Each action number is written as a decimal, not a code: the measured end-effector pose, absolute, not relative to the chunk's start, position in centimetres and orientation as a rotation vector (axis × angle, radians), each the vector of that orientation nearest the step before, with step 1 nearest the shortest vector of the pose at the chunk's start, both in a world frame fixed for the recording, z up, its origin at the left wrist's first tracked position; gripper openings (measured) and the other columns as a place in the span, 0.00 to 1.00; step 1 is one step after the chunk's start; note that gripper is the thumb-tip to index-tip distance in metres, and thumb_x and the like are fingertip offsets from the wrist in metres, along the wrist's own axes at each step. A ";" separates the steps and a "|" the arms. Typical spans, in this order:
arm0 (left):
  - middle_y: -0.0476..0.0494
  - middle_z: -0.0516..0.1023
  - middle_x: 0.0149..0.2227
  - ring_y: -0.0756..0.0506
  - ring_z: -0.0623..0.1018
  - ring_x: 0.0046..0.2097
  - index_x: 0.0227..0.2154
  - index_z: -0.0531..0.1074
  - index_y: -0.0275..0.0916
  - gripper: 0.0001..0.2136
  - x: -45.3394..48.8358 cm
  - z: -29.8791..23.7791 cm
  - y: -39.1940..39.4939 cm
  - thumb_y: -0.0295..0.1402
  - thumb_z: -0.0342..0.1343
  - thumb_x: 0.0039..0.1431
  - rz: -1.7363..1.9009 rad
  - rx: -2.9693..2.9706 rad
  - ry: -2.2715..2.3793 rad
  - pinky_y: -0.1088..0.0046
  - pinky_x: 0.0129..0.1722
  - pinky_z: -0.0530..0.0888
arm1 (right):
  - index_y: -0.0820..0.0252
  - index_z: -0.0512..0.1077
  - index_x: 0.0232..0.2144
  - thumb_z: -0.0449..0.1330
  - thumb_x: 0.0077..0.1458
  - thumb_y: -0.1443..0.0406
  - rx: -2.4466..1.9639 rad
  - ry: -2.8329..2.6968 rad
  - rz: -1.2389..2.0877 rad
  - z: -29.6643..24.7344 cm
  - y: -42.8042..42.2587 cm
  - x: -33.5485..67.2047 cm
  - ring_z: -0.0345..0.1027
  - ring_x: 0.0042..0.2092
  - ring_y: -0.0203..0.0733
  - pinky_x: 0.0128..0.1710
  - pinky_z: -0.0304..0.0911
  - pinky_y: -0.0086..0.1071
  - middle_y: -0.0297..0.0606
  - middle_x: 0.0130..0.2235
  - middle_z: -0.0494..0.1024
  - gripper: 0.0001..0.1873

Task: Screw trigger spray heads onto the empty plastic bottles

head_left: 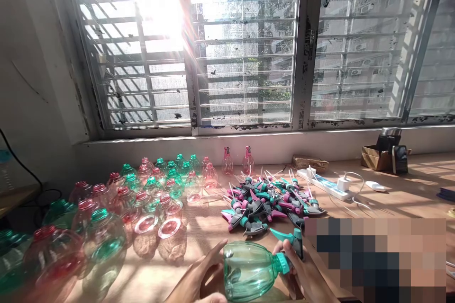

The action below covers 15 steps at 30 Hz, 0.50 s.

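My left hand (199, 277) wraps round the body of a clear green plastic spray bottle (249, 270) lying on its side near the table's front edge. My right hand (302, 272) grips the bottle's neck and the teal and black trigger sprayer head (289, 239) fitted there. A pile of loose trigger heads (270, 201) in pink, teal and black lies just beyond, in the middle of the wooden table (391, 199).
Several empty green and pink bottles (142, 194) crowd the left side of the table. Two pink bottles with heads fitted (237, 161) stand by the window sill. A power strip with chargers (325, 182) and a small box (375, 157) sit at the right. A pixelated patch covers the lower right.
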<state>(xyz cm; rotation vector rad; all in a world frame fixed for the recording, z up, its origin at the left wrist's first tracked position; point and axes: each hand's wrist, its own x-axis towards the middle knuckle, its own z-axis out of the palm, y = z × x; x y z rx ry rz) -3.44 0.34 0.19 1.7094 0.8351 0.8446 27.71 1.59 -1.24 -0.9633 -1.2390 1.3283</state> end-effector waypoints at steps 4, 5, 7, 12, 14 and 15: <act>0.42 0.73 0.67 0.27 0.64 0.71 0.71 0.59 0.55 0.42 -3.6 0.1 0.2 0.44 0.71 0.56 0.862 1.670 0.822 0.46 0.70 0.60 | 0.54 0.70 0.30 0.57 0.57 0.33 -0.943 -1.216 1.330 -1.0 1.8 27.6 0.55 0.13 0.33 0.15 0.49 0.28 0.25 0.13 0.66 0.32; 0.43 0.72 0.67 0.27 0.64 0.71 0.71 0.58 0.55 0.43 -3.4 0.2 0.1 0.42 0.72 0.55 0.881 1.646 0.809 0.46 0.70 0.61 | 0.54 0.70 0.30 0.57 0.56 0.33 -0.932 -1.207 1.329 -1.0 1.8 27.6 0.54 0.13 0.33 0.15 0.49 0.29 0.25 0.13 0.66 0.32; 0.42 0.71 0.67 0.26 0.64 0.71 0.71 0.58 0.55 0.44 -2.9 0.3 -0.1 0.40 0.73 0.53 0.921 1.607 0.789 0.47 0.69 0.63 | 0.53 0.70 0.31 0.56 0.56 0.32 -0.919 -1.186 1.328 -1.0 1.9 27.6 0.55 0.14 0.34 0.16 0.49 0.30 0.25 0.13 0.66 0.32; 0.40 0.74 0.62 0.26 0.69 0.66 0.68 0.63 0.53 0.43 -2.5 0.3 0.0 0.39 0.76 0.51 0.913 1.576 0.773 0.49 0.65 0.69 | 0.55 0.72 0.35 0.57 0.56 0.33 -0.940 -1.163 1.328 -1.4 2.0 27.7 0.64 0.16 0.38 0.17 0.54 0.29 0.27 0.15 0.71 0.32; 0.41 0.76 0.58 0.29 0.73 0.63 0.67 0.65 0.54 0.42 -2.6 0.1 0.2 0.38 0.76 0.50 0.922 1.511 0.777 0.52 0.64 0.70 | 0.55 0.73 0.37 0.57 0.56 0.33 -0.932 -1.162 1.332 -1.5 2.0 27.7 0.67 0.17 0.39 0.18 0.57 0.29 0.28 0.16 0.73 0.33; 0.42 0.77 0.56 0.31 0.76 0.61 0.67 0.66 0.55 0.41 -2.6 0.0 0.3 0.38 0.76 0.51 0.928 1.479 0.782 0.53 0.64 0.71 | 0.55 0.73 0.38 0.57 0.56 0.32 -0.936 -1.165 1.327 -1.5 2.0 27.7 0.67 0.17 0.40 0.18 0.58 0.30 0.29 0.16 0.73 0.34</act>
